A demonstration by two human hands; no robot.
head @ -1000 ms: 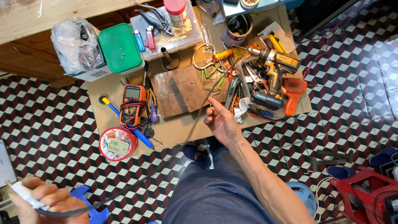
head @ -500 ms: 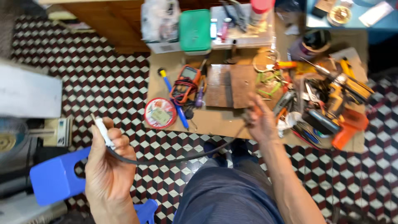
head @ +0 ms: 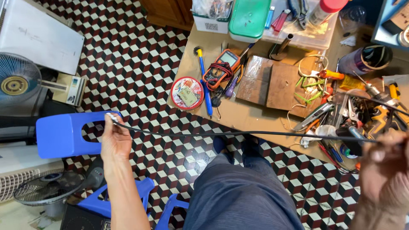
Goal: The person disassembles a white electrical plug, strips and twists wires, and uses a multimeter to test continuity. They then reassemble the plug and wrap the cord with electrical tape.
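Floor: chequered tile floor (head: 140,55) in dark red, black and white cube pattern, under everything.
Low table: tan wooden work table (head: 251,117), upper right, crowded with tools.
White casing: flat white appliance panel (head: 40,36), upper left, beside a grey round fan (head: 15,85).
Blue stool: blue plastic stool (head: 59,136) lying on its side at left, just behind the left hand.
Legs: person's lap in dark blue trousers (head: 243,196), bottom centre, feet tucked under the table edge.
Green box: green-lidded plastic box (head: 249,17) at the table's far edge.
Boards: two brown wooden boards (head: 272,83) side by side mid-table.
Tool heap: pliers, screwdrivers and an orange-and-black power drill (head: 383,115) piled at the right end of the table.
Multimeter: orange-cased multimeter (head: 221,68) with leads coiled on it, left of the boards.
Tin: round red tin (head: 186,93) near the table's front-left corner, touching a blue-handled screwdriver (head: 205,91).
Cable: thin black cable (head: 238,134) stretched nearly straight and taut between the two hands, passing in front of the table edge and above the knees.
Left hand: left hand (head: 114,142) raised, fingers curled shut round the cable's white-tipped end (head: 111,117), held just before the stool.
Right hand: right hand (head: 383,170), blurred at the right edge; fingers closed round the cable's other end, exact pinch not clear.
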